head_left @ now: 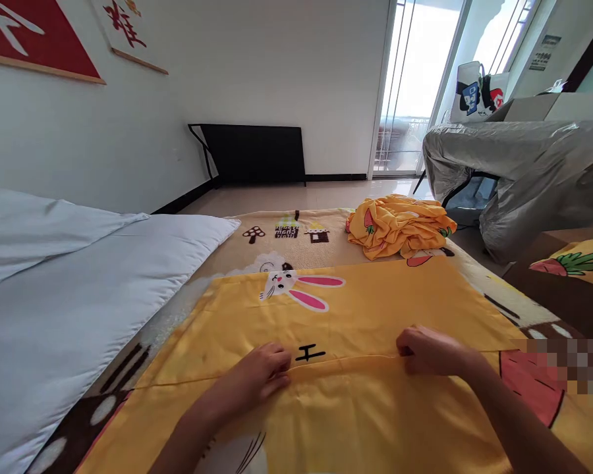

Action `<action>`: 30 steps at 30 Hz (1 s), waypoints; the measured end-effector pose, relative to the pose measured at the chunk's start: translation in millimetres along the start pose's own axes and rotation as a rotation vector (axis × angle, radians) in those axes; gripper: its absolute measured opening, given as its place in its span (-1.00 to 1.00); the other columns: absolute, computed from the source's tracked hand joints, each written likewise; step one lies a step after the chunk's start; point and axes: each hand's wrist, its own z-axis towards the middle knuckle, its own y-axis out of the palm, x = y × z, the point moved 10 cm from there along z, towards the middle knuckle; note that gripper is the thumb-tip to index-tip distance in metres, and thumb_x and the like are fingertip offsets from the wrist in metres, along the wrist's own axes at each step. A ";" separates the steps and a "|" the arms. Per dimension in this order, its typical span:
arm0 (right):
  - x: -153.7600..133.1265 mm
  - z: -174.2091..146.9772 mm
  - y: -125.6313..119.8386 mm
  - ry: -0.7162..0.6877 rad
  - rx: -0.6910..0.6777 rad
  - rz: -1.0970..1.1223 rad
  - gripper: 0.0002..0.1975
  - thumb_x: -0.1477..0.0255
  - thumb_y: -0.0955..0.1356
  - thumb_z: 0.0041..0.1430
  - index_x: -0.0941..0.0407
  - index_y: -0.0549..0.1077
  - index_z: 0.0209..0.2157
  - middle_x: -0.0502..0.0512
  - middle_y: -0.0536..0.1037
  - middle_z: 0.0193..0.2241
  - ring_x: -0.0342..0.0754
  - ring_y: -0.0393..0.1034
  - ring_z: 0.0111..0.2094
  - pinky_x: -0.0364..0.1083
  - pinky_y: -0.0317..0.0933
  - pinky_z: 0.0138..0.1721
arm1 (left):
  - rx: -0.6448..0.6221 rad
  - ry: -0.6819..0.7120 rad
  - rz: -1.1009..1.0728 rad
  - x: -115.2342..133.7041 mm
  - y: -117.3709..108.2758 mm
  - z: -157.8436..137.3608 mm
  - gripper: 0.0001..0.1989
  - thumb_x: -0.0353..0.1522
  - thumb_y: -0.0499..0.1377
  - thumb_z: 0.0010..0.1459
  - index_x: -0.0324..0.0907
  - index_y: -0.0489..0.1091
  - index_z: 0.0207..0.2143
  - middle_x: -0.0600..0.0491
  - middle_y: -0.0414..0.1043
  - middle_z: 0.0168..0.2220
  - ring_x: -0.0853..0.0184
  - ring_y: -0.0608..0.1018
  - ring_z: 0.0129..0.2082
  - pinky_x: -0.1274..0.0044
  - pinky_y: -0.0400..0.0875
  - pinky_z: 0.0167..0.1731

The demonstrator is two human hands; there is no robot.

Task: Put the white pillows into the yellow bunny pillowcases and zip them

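Observation:
A yellow pillowcase (375, 303) with a printed rabbit face lies spread out before me. A hemmed fabric edge runs across its middle. My left hand (261, 372) pinches this edge just left of a small black printed mark. Further right, my right hand (427, 352) grips the same edge, its fingers curled over the cloth. Between the two hands the edge is drawn nearly straight. Two white pillows (103, 283) lie along the left side, one partly over the other.
A crumpled orange carrot-print cloth (400, 224) sits at the far end of the patterned blanket (247, 253). At right stand a cardboard box (534, 263) with printed cloth in it and a table under silver sheeting (524, 151). A black folded panel (257, 155) leans against the wall.

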 end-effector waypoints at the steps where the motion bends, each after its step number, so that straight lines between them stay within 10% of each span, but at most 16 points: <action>1: 8.8 -1.6 -1.1 0.017 -0.015 -0.001 -0.89 0.56 0.29 -0.23 0.15 0.42 -0.54 -0.02 0.39 -0.50 -0.20 0.16 -0.48 -0.20 -0.06 -0.50 | -0.006 0.005 0.000 -2.3 -2.2 -2.3 -0.84 -0.38 -0.02 0.11 -0.18 0.11 -0.52 0.09 0.27 -0.38 0.37 0.33 -0.35 0.56 0.17 -0.33; 13: 72.4 -15.3 -19.3 0.307 -0.030 -0.149 -0.74 0.68 0.31 -0.20 0.19 0.49 -0.39 0.10 0.54 -0.39 -0.05 0.40 -0.37 -0.17 0.12 -0.43 | -0.029 -0.314 0.181 -67.3 -23.0 -32.3 -0.90 -0.36 0.04 -0.03 -0.18 0.30 -0.43 0.03 0.36 -0.25 0.20 0.39 -0.17 0.37 0.20 -0.15; 18: -5.4 -23.8 -38.2 0.214 0.287 -0.326 -0.66 0.65 0.20 0.07 0.22 0.46 -0.14 0.30 0.50 -0.14 0.09 0.41 -0.12 0.04 0.20 -0.11 | 0.312 -0.258 0.401 -4.5 -17.6 -20.7 -0.57 -0.56 -0.10 0.06 -0.25 0.33 -0.04 -0.13 0.36 0.00 0.17 0.37 0.03 0.31 0.21 -0.01; 23: -123.8 -17.3 14.4 -0.321 0.458 -0.046 -0.42 0.41 0.15 0.26 0.13 -0.02 0.29 0.17 0.08 0.27 0.01 -0.04 0.27 0.04 -0.08 0.23 | 0.404 0.076 0.366 63.5 44.6 5.8 -0.43 -0.40 -0.09 0.21 -0.23 -0.06 0.28 -0.07 -0.01 0.29 0.21 0.09 0.28 0.31 0.06 0.20; 30: -96.2 8.2 35.9 -0.265 0.391 0.014 -0.42 0.16 0.06 0.30 0.06 0.00 0.29 0.08 -0.05 0.30 -0.02 -0.23 0.31 0.09 -0.32 0.29 | 0.413 0.020 0.289 19.7 37.1 2.5 -0.49 -0.19 -0.20 0.29 -0.01 -0.04 0.27 0.05 0.00 0.28 0.24 0.11 0.27 0.20 0.01 0.22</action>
